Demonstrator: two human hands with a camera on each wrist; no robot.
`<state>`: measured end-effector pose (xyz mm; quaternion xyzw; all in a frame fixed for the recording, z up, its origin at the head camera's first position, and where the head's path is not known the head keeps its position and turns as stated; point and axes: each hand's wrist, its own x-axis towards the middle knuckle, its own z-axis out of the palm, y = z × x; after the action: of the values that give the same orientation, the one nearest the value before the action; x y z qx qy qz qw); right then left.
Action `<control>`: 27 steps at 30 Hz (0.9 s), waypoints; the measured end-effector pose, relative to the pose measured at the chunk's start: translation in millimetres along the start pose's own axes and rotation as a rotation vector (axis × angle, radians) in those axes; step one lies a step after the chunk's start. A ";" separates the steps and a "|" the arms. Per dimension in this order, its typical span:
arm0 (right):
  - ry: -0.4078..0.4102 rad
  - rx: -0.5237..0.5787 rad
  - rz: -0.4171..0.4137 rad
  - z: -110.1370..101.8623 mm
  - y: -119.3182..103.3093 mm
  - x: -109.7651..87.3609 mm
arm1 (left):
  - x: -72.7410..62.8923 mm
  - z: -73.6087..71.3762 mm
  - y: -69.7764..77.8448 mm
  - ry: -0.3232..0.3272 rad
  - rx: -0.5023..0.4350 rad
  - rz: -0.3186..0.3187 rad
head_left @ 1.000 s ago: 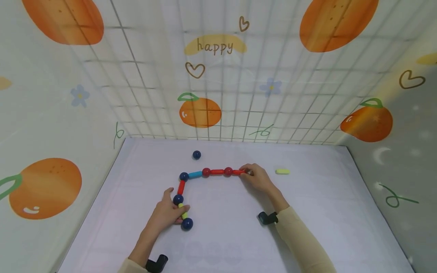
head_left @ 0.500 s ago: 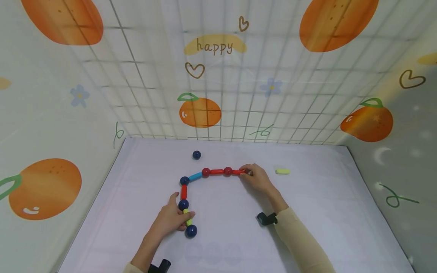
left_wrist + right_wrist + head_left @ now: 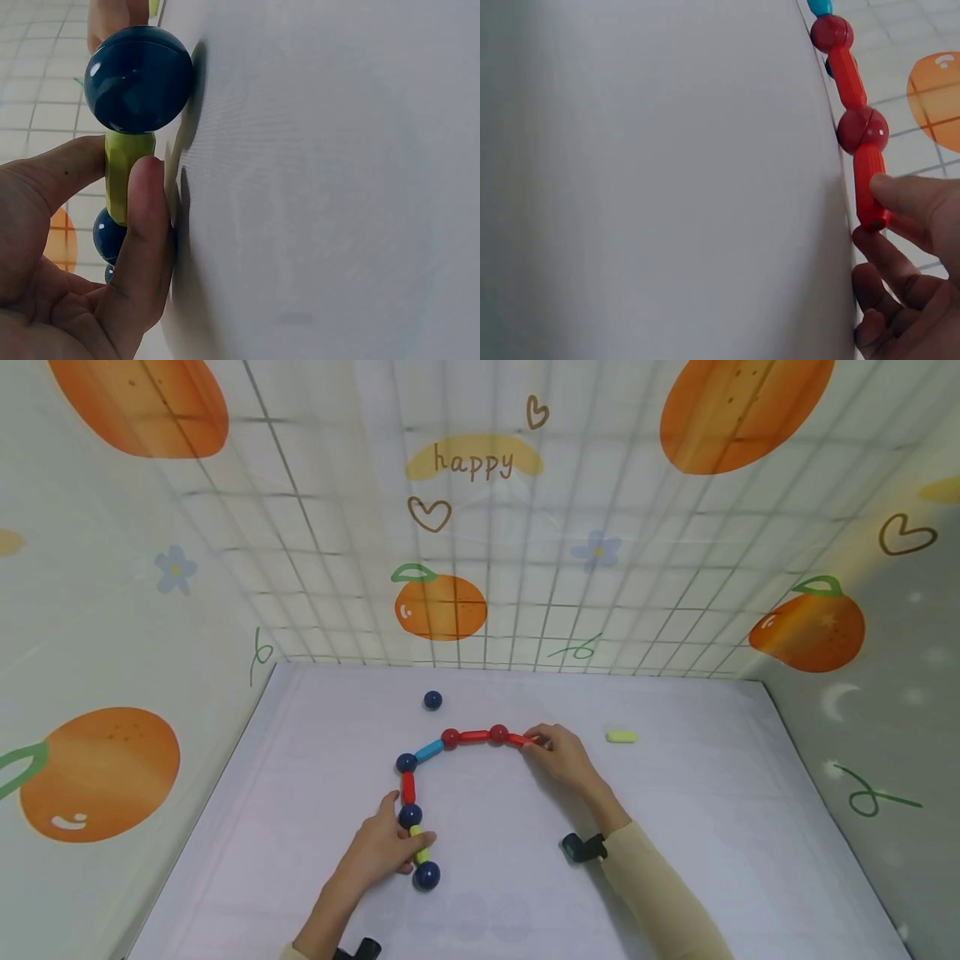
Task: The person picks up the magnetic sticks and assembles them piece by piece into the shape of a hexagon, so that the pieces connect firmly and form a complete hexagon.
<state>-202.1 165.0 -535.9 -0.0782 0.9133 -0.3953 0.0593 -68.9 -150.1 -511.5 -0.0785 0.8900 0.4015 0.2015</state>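
A bent chain of coloured rods and balls lies across the white table. My left hand (image 3: 378, 845) pinches its yellow-green rod (image 3: 118, 176) between thumb and fingers. A dark blue ball (image 3: 427, 876) caps that near end, and another blue ball (image 3: 410, 815) joins the rod to a red rod (image 3: 408, 788). From the corner ball (image 3: 406, 763) a light blue rod (image 3: 430, 750) runs to a red ball (image 3: 450, 738). Past a second red ball (image 3: 863, 130), my right hand (image 3: 561, 756) pinches the end red rod (image 3: 868, 184), whose tip is bare.
A loose dark blue ball (image 3: 432, 700) sits behind the chain. To the right of my right hand lies a loose yellow-green rod (image 3: 621, 737). The white table (image 3: 690, 760) ends at a printed curtain (image 3: 517, 610) at the back, with more curtain at both sides.
My left hand has drawn its end of the chain toward me and slightly right, so the light blue rod slants more. My right hand keeps its pinch and has barely shifted.
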 end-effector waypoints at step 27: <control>0.002 0.085 0.039 -0.9 -1.6 -5.2 | 92.0 -12.8 100.6 0.092 0.516 0.516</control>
<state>-197.0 165.6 -533.9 -0.0572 0.8971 -0.4325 0.0695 -186.4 -90.7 -473.9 0.1840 0.9605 0.1977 0.0666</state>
